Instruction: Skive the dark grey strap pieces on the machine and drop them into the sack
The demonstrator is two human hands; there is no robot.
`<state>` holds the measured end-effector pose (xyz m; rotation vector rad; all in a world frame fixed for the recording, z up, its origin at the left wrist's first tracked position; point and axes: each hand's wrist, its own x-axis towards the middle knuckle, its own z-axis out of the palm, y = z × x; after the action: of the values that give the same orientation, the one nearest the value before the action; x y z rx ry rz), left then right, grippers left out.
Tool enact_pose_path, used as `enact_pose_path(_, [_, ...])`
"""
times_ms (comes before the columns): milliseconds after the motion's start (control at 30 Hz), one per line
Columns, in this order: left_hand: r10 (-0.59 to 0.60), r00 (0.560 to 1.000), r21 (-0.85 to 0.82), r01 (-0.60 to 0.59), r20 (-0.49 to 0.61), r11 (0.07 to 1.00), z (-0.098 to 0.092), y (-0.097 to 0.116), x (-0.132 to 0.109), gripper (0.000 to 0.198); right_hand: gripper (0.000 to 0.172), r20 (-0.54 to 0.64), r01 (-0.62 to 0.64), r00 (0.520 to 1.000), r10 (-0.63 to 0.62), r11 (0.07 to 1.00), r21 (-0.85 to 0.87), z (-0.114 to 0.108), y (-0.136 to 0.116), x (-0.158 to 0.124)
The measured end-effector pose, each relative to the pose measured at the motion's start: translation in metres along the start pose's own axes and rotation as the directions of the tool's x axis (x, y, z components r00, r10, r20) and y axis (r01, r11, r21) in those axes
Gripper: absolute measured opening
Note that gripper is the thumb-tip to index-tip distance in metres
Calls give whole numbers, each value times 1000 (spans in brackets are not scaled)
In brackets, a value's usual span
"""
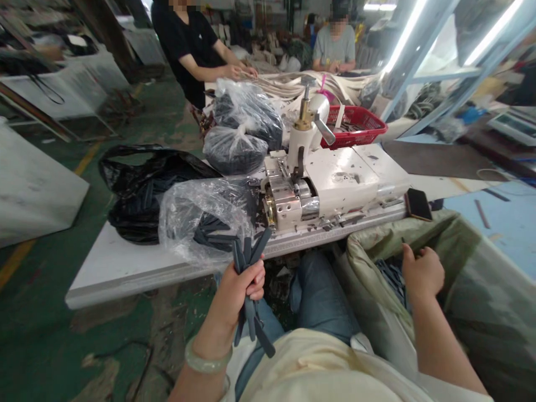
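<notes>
Workshop table | bagged dark strips lying on it, others loose in a cloth-lined bin | left hand closed around a bunch of strips | right hand half-curled above the loose strips, any hold unclear

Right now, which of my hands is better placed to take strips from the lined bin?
Right: your right hand looks empty and sits over the green-lined bin. Your left hand is full, gripping a bundle of dark strips.

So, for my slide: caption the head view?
Left hand grips dark strips by a white industrial machine; right hand at a lined bin.
</notes>
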<state>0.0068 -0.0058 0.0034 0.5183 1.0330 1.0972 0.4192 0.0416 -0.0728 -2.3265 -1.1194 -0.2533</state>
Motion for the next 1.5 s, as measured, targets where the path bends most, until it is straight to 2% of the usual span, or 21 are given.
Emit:
enact_pose_path(67, [-13, 999, 11, 13, 31, 1000, 6, -4, 3, 30, 60, -9, 29, 1000, -28, 997, 72, -10, -6, -4])
enact_pose_path(100, [-20, 999, 18, 19, 42, 1000, 9, -5, 5, 30, 59, 56, 44, 997, -56, 980, 193, -16, -22, -10])
enact_pose_path(133, [-29, 998, 27, 28, 56, 999, 13, -7, 6, 30, 55, 177, 44, 978, -113, 934, 355, -21, -45, -18])
enact_pose_path(167, [-39, 997, 39, 37, 69, 999, 16, -8, 7, 31, 52, 350, -14, 915, -201, 850, 527, -26, -72, -28])
enact_pose_path(200, [-47, 996, 55, 42, 80, 998, 19, -10, 8, 32, 51, 499, -108, 798, -338, 734, 670, -30, -101, -40])
enact_pose_path(233, [-52, 995, 75, 46, 89, 996, 22, -11, 8, 33, 49, 582, -198, 657, -478, 636, 746, -33, -129, -53])
enact_pose_path(267, [-57, 994, 96, 48, 96, 994, 24, -12, 7, 33, 47, 613, -253, 527, -589, 580, 775, -36, -156, -66])
enact_pose_path(300, [-62, 993, 117, 51, 99, 992, 25, -13, 6, 33, 45, 603, -255, 447, -661, 552, 794, -37, -179, -78])
enact_pose_path(333, [-66, 994, 132, 54, 90, 990, 25, -13, 4, 32, 44, 584, -220, 407, -702, 545, 809, -38, -198, -90])
enact_pose_path(400, [-71, 996, 141, 63, 55, 988, 22, -13, -1, 32, 46, 550, -119, 409, -728, 555, 824, -39, -222, -107])
enact_pose_path(467, [-69, 997, 125, 66, 23, 990, 18, -12, -6, 32, 49, 541, -95, 423, -727, 558, 824, -38, -231, -118])
enact_pose_path(533, [-60, 998, 94, 59, 16, 994, 13, -8, -11, 31, 51, 557, -170, 423, -715, 541, 823, -36, -232, -122])
enact_pose_path(600, [-46, 999, 47, 45, 22, 998, 9, -4, -13, 31, 50, 579, -285, 444, -683, 505, 815, -34, -230, -123])
enact_pose_path(667, [-25, 999, -11, 26, 30, 1000, 7, 0, -15, 30, 49, 612, -422, 470, -636, 447, 789, -33, -227, -122])
enact_pose_path(767, [13, 999, -68, -10, 32, 998, 7, 4, -14, 30, 47, 660, -589, 468, -588, 350, 729, -30, -222, -122])
enact_pose_path(1000, [85, 996, -93, -82, 36, 992, 13, 2, -13, 23, 43, 684, -706, 426, -592, 255, 661, -29, -210, -123])
enact_pose_path(1100, [113, 993, -91, -112, 14, 990, 14, 2, -15, 23, 33, 668, -753, 392, -632, 197, 628, -28, -205, -124])
enact_pose_path(1200, [138, 990, -89, -139, -16, 986, 14, 3, -16, 22, 25, 614, -763, 368, -698, 151, 629, -28, -198, -125])
enact_pose_path(1367, [168, 984, -106, -173, -56, 979, 13, 3, -14, 23, 15, 439, -659, 368, -820, 103, 745, -37, -186, -127])
enact_pose_path(1500, [176, 979, -98, -186, -101, 978, 15, 0, -11, 24, 12, 399, -617, 343, -850, 116, 778, -45, -181, -128])
